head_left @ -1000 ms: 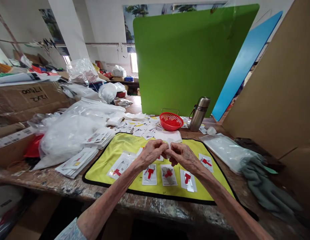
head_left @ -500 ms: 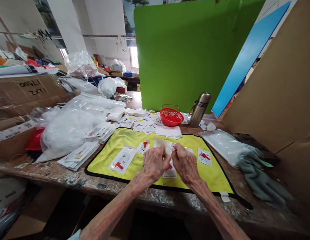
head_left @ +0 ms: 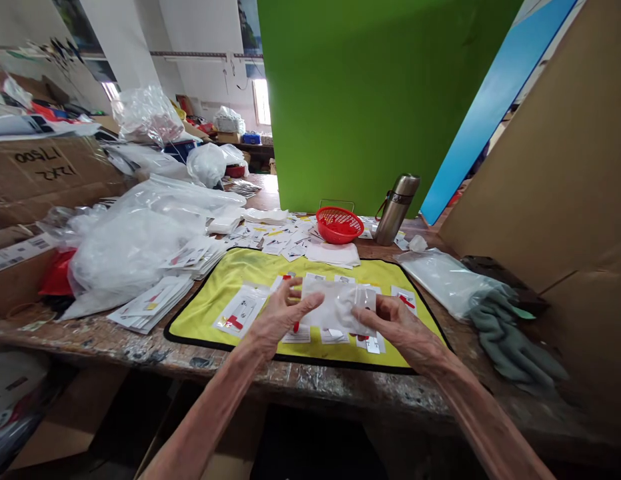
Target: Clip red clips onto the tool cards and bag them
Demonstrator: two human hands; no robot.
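A translucent plastic pouch (head_left: 333, 308) is held sideways above the yellow cloth (head_left: 200, 313). My right hand (head_left: 397, 327) grips its right end, the thumb pressing on the front. At the other end is my left hand (head_left: 277, 313), its fingers spread and the thumb in front of the pouch's left edge; whether it touches is unclear. Beneath and around the hands lie several small printed cards with red pieces, partly hidden. To the left lies a larger clear packet (head_left: 241, 308) with a printed card and a red piece.
Behind the cloth are scattered printed cards (head_left: 275, 233), a red basket (head_left: 339, 225) and a steel flask (head_left: 397, 210). Card stacks (head_left: 150, 303) and a big plastic bag (head_left: 135, 233) lie left. On the right are a clear bag (head_left: 440, 280) and a grey-green glove (head_left: 510, 347).
My hands have moved apart from close together, and the pouch now stretches wide between them. The left hand's fingers have opened. The camera view has shifted slightly.
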